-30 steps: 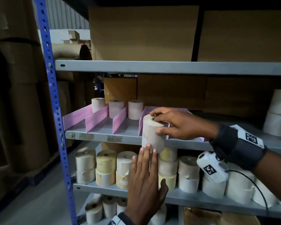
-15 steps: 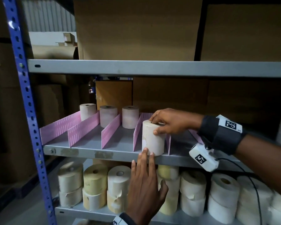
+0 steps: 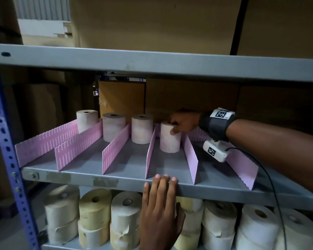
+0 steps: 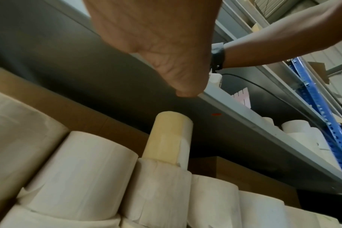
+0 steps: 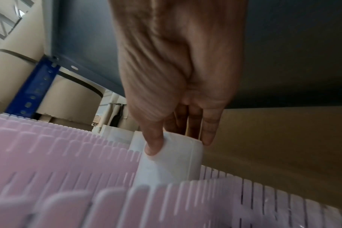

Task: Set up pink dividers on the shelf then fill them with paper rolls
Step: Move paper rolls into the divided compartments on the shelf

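Note:
Several pink slotted dividers [image 3: 116, 151] stand in rows on the grey middle shelf [image 3: 126, 183]. Three paper rolls [image 3: 113, 126] stand upright at the back of the left lanes. My right hand [image 3: 177, 126] grips the top of a fourth white roll [image 3: 169, 138] deep in its lane, thumb on the near side and fingers behind it, as the right wrist view shows on the roll [image 5: 172, 162]. My left hand [image 3: 160, 204] is flat with straight fingers, its fingertips [image 3: 164, 177] touching the shelf's front lip.
The shelf below holds many stacked cream and white paper rolls [image 3: 95, 213]. A blue perforated upright [image 3: 5, 141] bounds the left side. Brown cardboard boxes [image 3: 192, 98] stand behind the lanes and above on the upper shelf [image 3: 152, 62].
My right hand has slid the roll from the shelf's front edge back along its lane towards the rear. The left hand stayed at the front lip. The head view moved closer.

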Tool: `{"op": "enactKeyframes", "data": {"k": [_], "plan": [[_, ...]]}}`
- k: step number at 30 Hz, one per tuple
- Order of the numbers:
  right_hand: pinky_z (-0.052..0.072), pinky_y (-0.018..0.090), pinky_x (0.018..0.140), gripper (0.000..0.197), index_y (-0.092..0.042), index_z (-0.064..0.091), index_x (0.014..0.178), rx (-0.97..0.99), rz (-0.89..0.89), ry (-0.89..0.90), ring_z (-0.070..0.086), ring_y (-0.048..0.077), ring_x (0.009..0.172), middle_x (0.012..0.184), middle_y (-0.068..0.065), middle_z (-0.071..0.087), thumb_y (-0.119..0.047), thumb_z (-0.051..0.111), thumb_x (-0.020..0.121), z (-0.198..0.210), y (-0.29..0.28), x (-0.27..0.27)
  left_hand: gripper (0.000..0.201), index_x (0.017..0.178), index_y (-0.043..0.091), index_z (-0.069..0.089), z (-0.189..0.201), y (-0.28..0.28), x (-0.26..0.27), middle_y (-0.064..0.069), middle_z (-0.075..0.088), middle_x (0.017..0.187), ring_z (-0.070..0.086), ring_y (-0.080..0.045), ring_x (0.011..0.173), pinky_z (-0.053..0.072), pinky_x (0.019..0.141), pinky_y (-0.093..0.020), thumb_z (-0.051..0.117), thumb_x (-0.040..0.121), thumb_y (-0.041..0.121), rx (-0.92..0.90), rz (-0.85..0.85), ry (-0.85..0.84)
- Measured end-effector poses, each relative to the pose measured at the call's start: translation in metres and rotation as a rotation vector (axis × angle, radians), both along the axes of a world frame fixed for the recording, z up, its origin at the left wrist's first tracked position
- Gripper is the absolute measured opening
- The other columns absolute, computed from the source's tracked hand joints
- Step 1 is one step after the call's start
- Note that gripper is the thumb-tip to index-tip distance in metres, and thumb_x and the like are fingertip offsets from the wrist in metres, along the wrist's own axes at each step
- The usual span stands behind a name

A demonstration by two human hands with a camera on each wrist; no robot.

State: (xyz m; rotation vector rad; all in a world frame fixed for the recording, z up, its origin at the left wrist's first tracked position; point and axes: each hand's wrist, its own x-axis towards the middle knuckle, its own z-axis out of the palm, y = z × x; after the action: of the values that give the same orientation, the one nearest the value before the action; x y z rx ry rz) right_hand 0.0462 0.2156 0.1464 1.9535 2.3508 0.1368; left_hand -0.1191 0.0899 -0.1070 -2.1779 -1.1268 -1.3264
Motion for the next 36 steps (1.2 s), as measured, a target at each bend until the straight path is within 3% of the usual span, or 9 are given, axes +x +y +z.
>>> {"op": "enactKeyframes", "data": {"k": [6,12,20,24,27,33,36], "plan": [[0.054,0.044,0.091,0.038,-0.004,0.065,0.116,0.061,-0.028,-0.027,0.064,0.029,0.098,0.111,0.013,0.067,-0.035,0.064,0.094,-0.005,0.022,0.006,0.074,0.131,0.009,0.068,-0.004,0.005,0.004,-0.012,0.064,0.138,0.05,-0.031,0.136,0.04,0.109,-0.054,0.085,0.062,0.027,0.054,0.025,-0.04],[0.053,0.046,0.093,0.036,-0.003,0.065,0.117,0.077,-0.05,0.009,0.064,0.03,0.1,0.113,0.014,0.067,-0.03,0.066,0.093,-0.007,0.034,0.01,0.063,0.134,0.011,0.066,-0.009,0.007,0.007,-0.011,0.062,0.141,0.047,-0.03,0.14,0.038,0.112,-0.053,0.068,0.075,0.032,0.084,0.012,-0.076],[0.054,0.043,0.089,0.035,0.0,0.065,0.117,0.108,-0.036,-0.008,0.065,0.031,0.099,0.112,0.016,0.068,-0.027,0.065,0.094,-0.009,0.043,0.015,0.062,0.135,0.011,0.065,-0.012,0.008,0.011,-0.01,0.061,0.143,0.045,-0.03,0.142,0.033,0.118,-0.051,0.067,0.077,0.032,0.051,0.01,-0.093],[0.053,0.045,0.093,0.036,-0.002,0.064,0.119,0.112,-0.041,0.004,0.064,0.03,0.102,0.115,0.014,0.067,-0.027,0.066,0.093,-0.011,0.049,0.018,0.07,0.135,0.011,0.065,-0.011,0.007,0.011,-0.011,0.06,0.143,0.045,-0.031,0.143,0.033,0.118,-0.052,0.078,0.069,0.03,0.001,0.0,-0.094],[0.053,0.044,0.093,0.037,-0.004,0.063,0.121,0.102,-0.06,-0.022,0.063,0.029,0.103,0.117,0.014,0.066,-0.029,0.064,0.094,-0.011,0.049,0.018,0.07,0.137,0.011,0.064,-0.007,0.005,0.01,-0.01,0.058,0.145,0.043,-0.031,0.144,0.032,0.119,-0.053,0.075,0.071,0.033,-0.024,-0.044,-0.096],[0.044,0.04,0.105,0.053,-0.008,0.05,0.14,0.108,-0.07,-0.07,0.052,0.032,0.126,0.143,0.014,0.052,-0.034,0.06,0.095,-0.009,0.025,0.008,0.078,0.14,0.011,0.061,0.009,-0.005,0.0,-0.011,0.055,0.146,0.045,-0.033,0.143,0.034,0.115,-0.054,0.07,0.07,0.044,-0.139,-0.15,-0.046],[0.043,0.039,0.105,0.056,-0.008,0.05,0.14,0.126,-0.064,-0.058,0.051,0.032,0.128,0.145,0.014,0.05,-0.039,0.059,0.095,-0.006,-0.002,-0.003,0.08,0.143,0.01,0.057,0.021,-0.012,-0.011,-0.011,0.054,0.147,0.046,-0.034,0.142,0.042,0.111,-0.057,0.07,0.072,0.045,-0.217,-0.182,0.045]]}}
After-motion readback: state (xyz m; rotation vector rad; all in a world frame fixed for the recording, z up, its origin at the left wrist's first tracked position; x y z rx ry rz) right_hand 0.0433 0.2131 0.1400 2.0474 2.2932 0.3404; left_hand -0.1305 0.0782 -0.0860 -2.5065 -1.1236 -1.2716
